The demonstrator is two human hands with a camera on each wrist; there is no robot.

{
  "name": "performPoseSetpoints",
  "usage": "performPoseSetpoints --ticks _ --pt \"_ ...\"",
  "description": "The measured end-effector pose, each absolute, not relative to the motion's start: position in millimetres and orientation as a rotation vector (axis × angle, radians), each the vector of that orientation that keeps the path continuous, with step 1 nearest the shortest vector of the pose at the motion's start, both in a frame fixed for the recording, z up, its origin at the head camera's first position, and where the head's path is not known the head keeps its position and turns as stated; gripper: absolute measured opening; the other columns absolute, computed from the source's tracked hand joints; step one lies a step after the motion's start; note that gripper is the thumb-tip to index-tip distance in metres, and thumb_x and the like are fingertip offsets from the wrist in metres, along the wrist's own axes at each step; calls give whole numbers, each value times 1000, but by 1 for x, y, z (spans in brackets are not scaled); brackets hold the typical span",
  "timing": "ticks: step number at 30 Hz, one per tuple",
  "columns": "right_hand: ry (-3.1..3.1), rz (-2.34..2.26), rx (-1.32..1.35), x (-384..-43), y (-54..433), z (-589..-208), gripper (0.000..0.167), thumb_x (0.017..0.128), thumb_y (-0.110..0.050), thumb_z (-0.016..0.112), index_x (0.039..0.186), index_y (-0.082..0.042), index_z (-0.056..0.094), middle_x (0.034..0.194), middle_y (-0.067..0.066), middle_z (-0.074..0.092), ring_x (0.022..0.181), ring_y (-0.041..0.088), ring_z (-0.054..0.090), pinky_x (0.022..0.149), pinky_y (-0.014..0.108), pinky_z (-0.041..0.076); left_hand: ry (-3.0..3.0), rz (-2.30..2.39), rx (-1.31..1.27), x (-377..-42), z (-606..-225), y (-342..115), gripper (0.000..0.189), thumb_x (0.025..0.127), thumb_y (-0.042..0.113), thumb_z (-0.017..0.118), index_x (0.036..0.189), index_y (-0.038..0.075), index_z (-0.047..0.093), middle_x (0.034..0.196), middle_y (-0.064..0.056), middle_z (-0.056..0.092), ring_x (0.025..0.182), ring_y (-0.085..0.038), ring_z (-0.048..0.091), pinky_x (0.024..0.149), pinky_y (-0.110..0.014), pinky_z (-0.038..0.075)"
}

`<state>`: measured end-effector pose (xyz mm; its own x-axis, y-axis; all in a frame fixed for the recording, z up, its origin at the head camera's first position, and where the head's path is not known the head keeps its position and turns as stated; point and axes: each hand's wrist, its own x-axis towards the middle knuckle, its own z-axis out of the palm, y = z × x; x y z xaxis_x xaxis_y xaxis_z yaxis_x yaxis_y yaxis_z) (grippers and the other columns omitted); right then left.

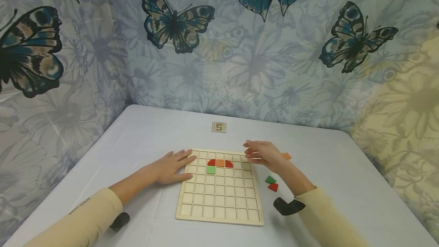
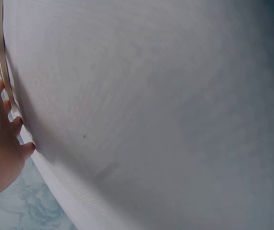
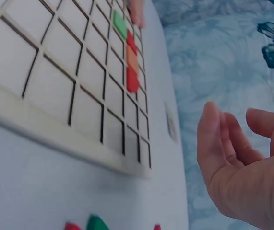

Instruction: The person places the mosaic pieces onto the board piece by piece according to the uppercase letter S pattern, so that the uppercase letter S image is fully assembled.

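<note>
A pale wooden grid board (image 1: 219, 201) lies on the table. Near its far edge are two red curved pieces (image 1: 229, 164), with an orange square (image 1: 220, 162) between them and a green square (image 1: 210, 170) below the left one. My left hand (image 1: 171, 167) rests with spread fingers at the board's upper left edge. Over the upper right corner hovers my right hand (image 1: 264, 153), its fingers loosely bent and nothing between them in the right wrist view. Beside the board, under the right forearm, are a green piece (image 1: 270, 179) and a red piece (image 1: 273, 187).
An orange piece (image 1: 287, 156) shows partly behind the right wrist. Farther back stands or lies a small square tile (image 1: 218, 127) with an S-like figure. A white cloth covers the table (image 1: 151, 125), and butterfly-print fabric (image 1: 257, 68) hangs behind it.
</note>
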<state>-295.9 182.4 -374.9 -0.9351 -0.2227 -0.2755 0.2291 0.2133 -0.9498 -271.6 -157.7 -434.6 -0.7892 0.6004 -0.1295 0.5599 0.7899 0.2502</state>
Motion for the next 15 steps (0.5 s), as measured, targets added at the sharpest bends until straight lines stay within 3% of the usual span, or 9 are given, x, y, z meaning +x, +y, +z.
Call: performPoseSetpoints --ticks 9,15 --pt "2121 -1789 73 -295 217 -375 54 100 -26 51 135 14 41 101 14 56 88 18 63 79 26 53 2774 296 911 -271 -434 -157 76 94 64 36 152 16 26 157 -8 17 142 -31 14 109 -57 12" --pt "2197 -1702 80 -289 235 -383 59 99 -31 53 135 14 40 114 23 55 95 22 63 81 27 52 2776 291 914 -272 -435 -157 77 94 66 35 153 17 26 157 -8 16 142 -31 14 110 -57 12"
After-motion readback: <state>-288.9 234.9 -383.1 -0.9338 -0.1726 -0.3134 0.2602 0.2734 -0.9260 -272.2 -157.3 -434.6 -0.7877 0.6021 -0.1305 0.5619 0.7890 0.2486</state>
